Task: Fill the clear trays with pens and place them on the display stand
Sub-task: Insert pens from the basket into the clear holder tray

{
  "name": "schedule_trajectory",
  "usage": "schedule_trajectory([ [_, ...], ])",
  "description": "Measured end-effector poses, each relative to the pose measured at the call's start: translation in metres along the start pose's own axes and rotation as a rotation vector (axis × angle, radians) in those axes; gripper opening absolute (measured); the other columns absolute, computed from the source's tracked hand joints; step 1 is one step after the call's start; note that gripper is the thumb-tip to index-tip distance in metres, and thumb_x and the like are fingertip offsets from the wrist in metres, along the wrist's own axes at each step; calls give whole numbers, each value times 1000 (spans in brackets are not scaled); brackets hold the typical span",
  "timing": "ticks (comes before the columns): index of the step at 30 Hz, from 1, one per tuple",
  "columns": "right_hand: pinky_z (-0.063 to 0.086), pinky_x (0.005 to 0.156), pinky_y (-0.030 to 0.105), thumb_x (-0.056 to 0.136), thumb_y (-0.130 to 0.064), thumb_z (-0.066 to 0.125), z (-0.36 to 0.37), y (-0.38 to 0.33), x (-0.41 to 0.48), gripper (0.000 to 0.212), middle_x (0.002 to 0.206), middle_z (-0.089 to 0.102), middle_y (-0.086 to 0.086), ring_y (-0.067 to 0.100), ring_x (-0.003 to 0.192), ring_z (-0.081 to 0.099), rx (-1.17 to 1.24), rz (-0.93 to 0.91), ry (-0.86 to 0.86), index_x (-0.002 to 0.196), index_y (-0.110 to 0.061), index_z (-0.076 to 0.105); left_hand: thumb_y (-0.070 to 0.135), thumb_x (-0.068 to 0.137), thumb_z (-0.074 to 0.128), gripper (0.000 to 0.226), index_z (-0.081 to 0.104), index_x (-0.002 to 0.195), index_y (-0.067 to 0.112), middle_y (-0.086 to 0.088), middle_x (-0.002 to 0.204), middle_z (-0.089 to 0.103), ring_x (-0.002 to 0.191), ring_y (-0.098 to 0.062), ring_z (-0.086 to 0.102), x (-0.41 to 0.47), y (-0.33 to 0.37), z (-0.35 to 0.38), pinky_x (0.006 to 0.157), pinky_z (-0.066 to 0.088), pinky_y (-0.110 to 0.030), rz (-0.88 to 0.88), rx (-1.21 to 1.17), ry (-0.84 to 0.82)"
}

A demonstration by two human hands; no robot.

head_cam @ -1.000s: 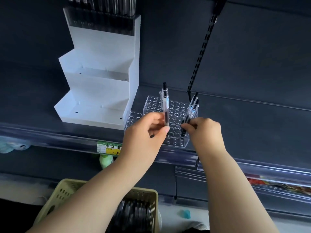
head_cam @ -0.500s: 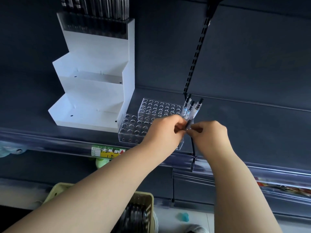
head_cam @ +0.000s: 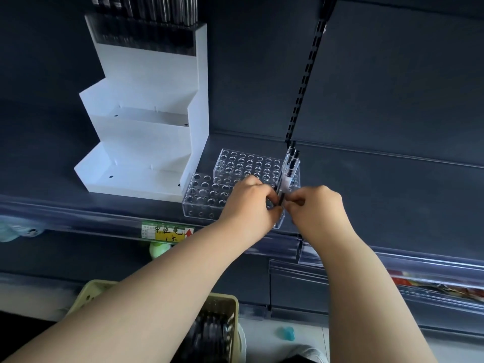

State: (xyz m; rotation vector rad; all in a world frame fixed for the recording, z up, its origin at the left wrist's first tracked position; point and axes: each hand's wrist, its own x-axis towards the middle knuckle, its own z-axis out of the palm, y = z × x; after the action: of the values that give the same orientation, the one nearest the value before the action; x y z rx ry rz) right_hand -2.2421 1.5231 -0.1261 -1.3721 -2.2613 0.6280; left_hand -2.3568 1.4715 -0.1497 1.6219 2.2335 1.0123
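Dark grey store shelf (head_cam: 392, 179), seen from above: at far left stands a white stepped display stand (head_cam: 146, 142), its top step carrying a filled tray (head_cam: 144, 35) of dark upright pens, its two lower steps bare. Below the shelf edge hangs a yellow price label (head_cam: 167, 231) with handwritten characters, and lower still a pale green basket (head_cam: 225, 310) holds a dark, blurred heap of stock.

Just right of the stand, two clear trays lie on the shelf, touching: the front tray (head_cam: 201, 197) nearer the edge and the rear tray (head_cam: 248, 163) behind it and further right, both showing rows of vacant holes.

The left hand (head_cam: 248, 205) reaches over the trays, fingers curled and pinching the lower ends of a small bunch of pens (head_cam: 289, 166). The bunch stands nearly upright over the right end of the rear tray, caps uppermost. The right hand (head_cam: 317, 208) meets it from the other side, fingertips bent and pinching the same bunch low down. Behind the pens, a black slotted upright (head_cam: 306, 74) climbs the back panel.
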Motion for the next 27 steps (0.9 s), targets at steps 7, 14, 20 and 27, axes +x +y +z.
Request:
schedule_trajectory([
  [7, 54, 72, 40, 83, -13, 65, -5, 2, -2, 16, 84, 68, 19, 34, 85, 63, -40, 26, -10, 84, 2, 69, 35, 80, 71, 27, 67, 102, 19, 1, 112, 52, 99, -15, 52, 1, 0, -4, 79, 39, -22, 4, 55, -79],
  [14, 53, 73, 32, 84, -22, 66, -1, -10, -23, 12, 90, 68, 7, 27, 81, 63, -143, 64, -66, 92, -13, 68, 39, 90, 54, 36, 53, 124, 25, 2, 120, 53, 112, -21, 46, -25, -13, -32, 91, 39, -36, 153, 310, 19],
  [20, 52, 79, 34, 86, -27, 61, 26, -36, -58, 22, 101, 66, 5, 26, 93, 61, -235, -4, -184, 105, -19, 65, 36, 92, 49, 35, 49, 124, 25, 3, 123, 51, 116, -21, 42, -70, -39, -67, 91, 34, -36, 218, 547, 35],
  [27, 52, 81, 36, 89, -24, 56, 79, -61, -105, 24, 107, 66, 7, 27, 96, 60, -332, -6, -418, 109, -14, 64, 36, 94, 42, 36, 44, 129, 24, 3, 128, 46, 121, -22, 38, -147, -99, -103, 94, 31, -34, 52, 666, -139],
])
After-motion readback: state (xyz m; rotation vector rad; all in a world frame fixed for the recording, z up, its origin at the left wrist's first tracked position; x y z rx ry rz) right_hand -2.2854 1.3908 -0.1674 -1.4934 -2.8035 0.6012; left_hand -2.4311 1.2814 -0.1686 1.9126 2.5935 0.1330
